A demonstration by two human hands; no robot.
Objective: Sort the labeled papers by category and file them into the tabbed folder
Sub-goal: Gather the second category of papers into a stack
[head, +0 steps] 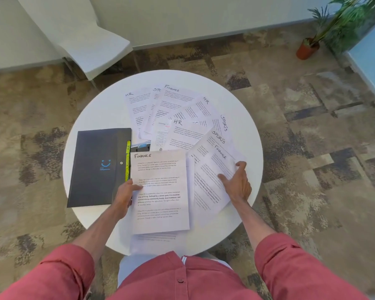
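Much of the fan of labeled papers (182,113) on the round white surface (91,113) is covered by its own overlap. One heading shows only "SPO", and the printed body text is too small to read. The tabbed folder (95,167) lies closed at the left, its long axis running away from the person. The yellow tabs (128,156) along its right edge are partly tucked under the near FINANCE sheet (160,202). That sheet lies lengthwise with its heading at the far end. The left hand (126,195) pinches its left edge, thumb on top and fingers out of sight beneath. Another page (156,241) peeks out below its near edge. The right hand (236,182), well apart from the left, grips the right edge of a second FINANCE sheet (210,176) — tilted, heading toward the far right.
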